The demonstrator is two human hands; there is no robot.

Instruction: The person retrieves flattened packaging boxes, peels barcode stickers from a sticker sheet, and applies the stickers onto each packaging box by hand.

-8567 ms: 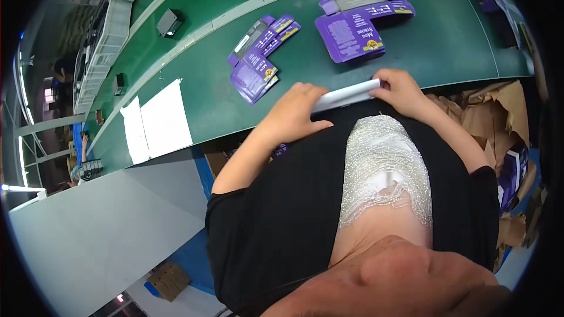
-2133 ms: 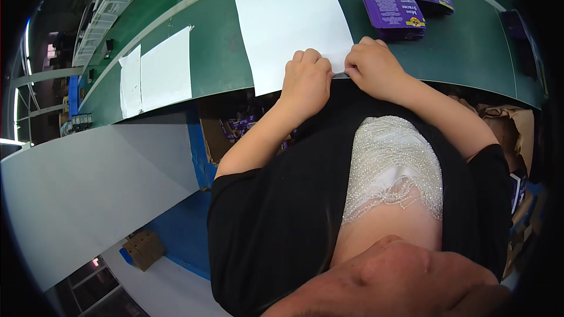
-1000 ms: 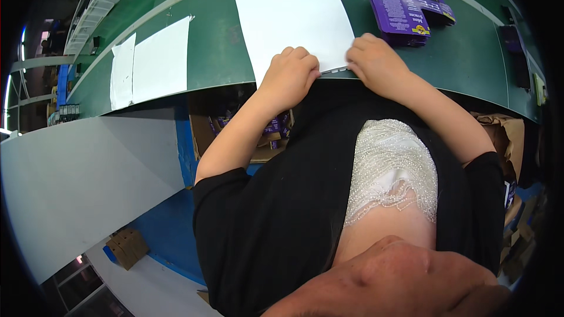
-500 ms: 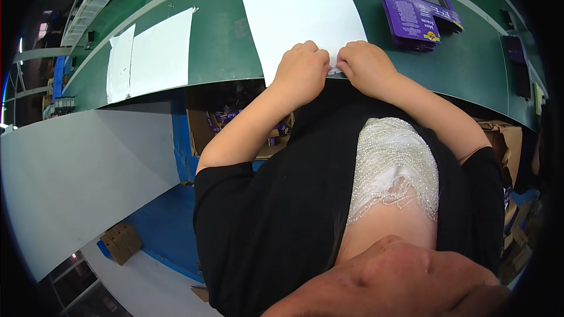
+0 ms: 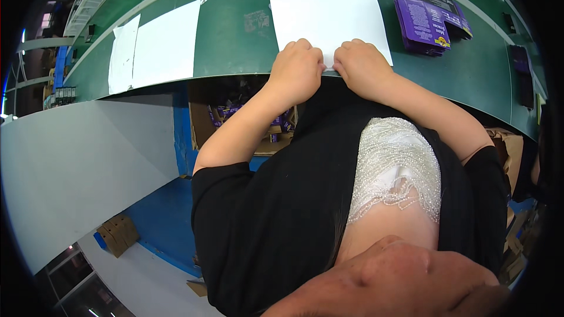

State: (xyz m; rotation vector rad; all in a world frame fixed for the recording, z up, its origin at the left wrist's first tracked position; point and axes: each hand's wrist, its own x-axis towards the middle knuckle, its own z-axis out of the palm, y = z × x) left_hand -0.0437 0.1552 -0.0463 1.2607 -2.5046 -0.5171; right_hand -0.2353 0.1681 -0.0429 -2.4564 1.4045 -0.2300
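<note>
A large white sheet of paper [image 5: 329,9] lies on the green table, with its near side at the table's front edge. My left hand [image 5: 298,70] is closed on the sheet's near edge, fingers curled under. Close beside it, my right hand [image 5: 361,66] grips the same edge, thumb side toward the left hand. A narrow strip of the paper shows between the two hands. My fingertips are mostly hidden, so I cannot tell whether the edge is folded.
A stack of flat purple cartons [image 5: 424,23] is on the table to the right. White sheets [image 5: 164,44] lie at the left. Below the table stands a cardboard box [image 5: 202,123] holding small purple packets. A dark object [image 5: 520,70] sits at the far right.
The paper has turned straighter relative to the table edge, and its left side now lies farther right. Both hands stay closed at its near edge, slightly higher in view.
</note>
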